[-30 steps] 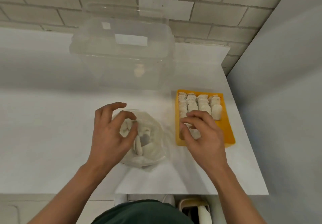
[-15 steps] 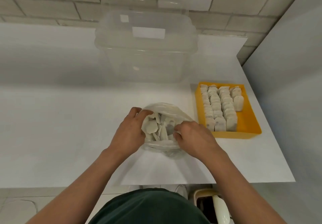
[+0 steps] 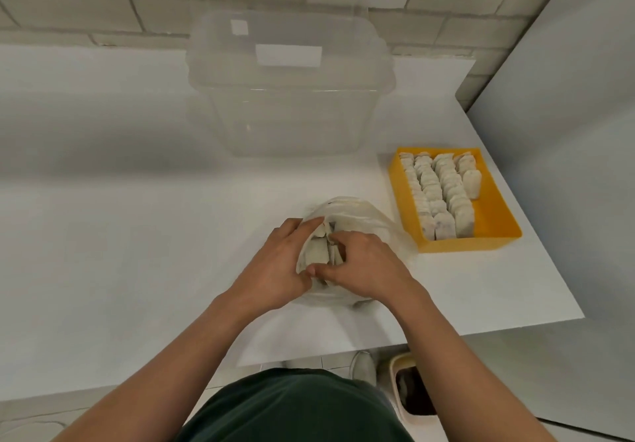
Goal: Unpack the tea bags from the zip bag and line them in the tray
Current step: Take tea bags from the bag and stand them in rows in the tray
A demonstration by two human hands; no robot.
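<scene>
2 hands at the zip bag mouth: left grip on its rim, right grip around tea bags inside.

The fingertips of the right grip are buried among pale paper tea bags inside the clear plastic zip bag; whether they pinch one cannot be told. The left grip hides the bag's left rim. The white table is cut off at the left edge.

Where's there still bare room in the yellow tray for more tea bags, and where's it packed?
Bare floor shows in the yellow tray along its right wall, in front of the short fourth row, down to the front wall. The three left rows of tea bags are packed from back wall to front.
</scene>
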